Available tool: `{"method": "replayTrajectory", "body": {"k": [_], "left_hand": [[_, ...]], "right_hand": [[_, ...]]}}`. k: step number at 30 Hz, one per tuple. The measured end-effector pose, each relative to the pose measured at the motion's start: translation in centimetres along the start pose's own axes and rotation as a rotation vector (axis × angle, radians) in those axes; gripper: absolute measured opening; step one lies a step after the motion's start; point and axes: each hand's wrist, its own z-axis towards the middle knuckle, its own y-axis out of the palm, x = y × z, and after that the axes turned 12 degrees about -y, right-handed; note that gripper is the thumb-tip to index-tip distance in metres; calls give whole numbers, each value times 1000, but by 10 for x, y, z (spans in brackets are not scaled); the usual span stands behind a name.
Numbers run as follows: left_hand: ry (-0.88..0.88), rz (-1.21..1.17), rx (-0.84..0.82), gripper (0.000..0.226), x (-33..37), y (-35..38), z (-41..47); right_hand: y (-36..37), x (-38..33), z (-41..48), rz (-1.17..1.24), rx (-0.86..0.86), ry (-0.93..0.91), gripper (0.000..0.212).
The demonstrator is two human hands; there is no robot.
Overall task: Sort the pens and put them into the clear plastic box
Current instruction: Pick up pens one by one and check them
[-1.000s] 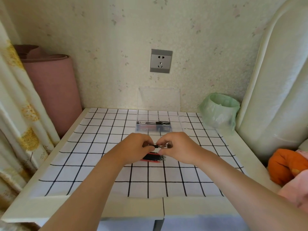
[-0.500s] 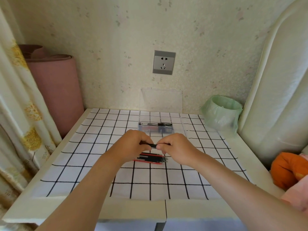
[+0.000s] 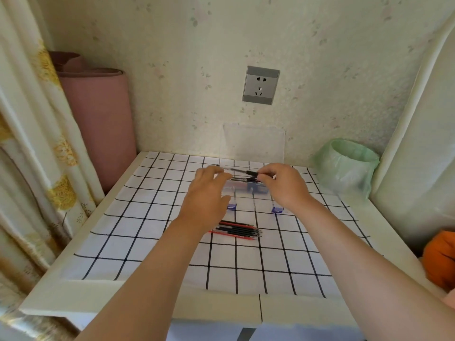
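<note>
Pens are in three places: one black pen (image 3: 242, 171) in the hands, a few already in the clear plastic box (image 3: 246, 188), and a small pile of red and black ones (image 3: 236, 230) on the cloth nearer the person.

The right hand (image 3: 285, 187) pinches the black pen at its right end between thumb and fingertips, holding it nearly level just above the box. The left hand (image 3: 209, 190) is at the pen's left part with its fingers loose and only slightly bent. Its fingertips are right by the pen, but whether they touch it cannot be told.

The box sits on the far middle of the table (image 3: 81, 244), under and between the two hands. Its clear lid (image 3: 253, 141) stands upright behind it against the wall. Two small blue clasps (image 3: 277, 209) show on the near edge. The pens inside it lie side by side along its length.

A white cloth with a black grid (image 3: 147, 217) covers most of the table. A grey wall socket (image 3: 261, 85) is above the box. A bin lined with a green bag (image 3: 347, 166) stands at the far right corner. A pink roll (image 3: 98, 119) and a curtain (image 3: 27, 143) are on the left, an orange soft thing (image 3: 440, 257) on the right.
</note>
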Motion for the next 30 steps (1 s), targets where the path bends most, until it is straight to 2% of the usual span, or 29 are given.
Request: {"method": "replayTrajectory", "body": {"k": [5,10,15,21,24,28,30], "left_hand": [[-30,13,-336,66,-12,4,-8],[-65,47,-474,71,-17,4,-11],[-83,74,-501,70,-14,3,-12],[-99,73,-520,73,-10,2,-11],[-92,29,-491,74,-10,1,-13],[-71,-20,-326,54,-10,-10,-16],[-77,40,-295,44,-12,-15,-16]], "right_hand": [[7,14,14,-197,31,34,21],[23,28,23,-348,-42,19,26],[34,31,26,-417,-117,-25,35],[30,27,15,-391,-218,-126,33],[22,21,7,-369,-157,-182,33],[10,-5,-5,-335,-61,-330,27],[4,-23,-16,-253,-113,-397,21]]}}
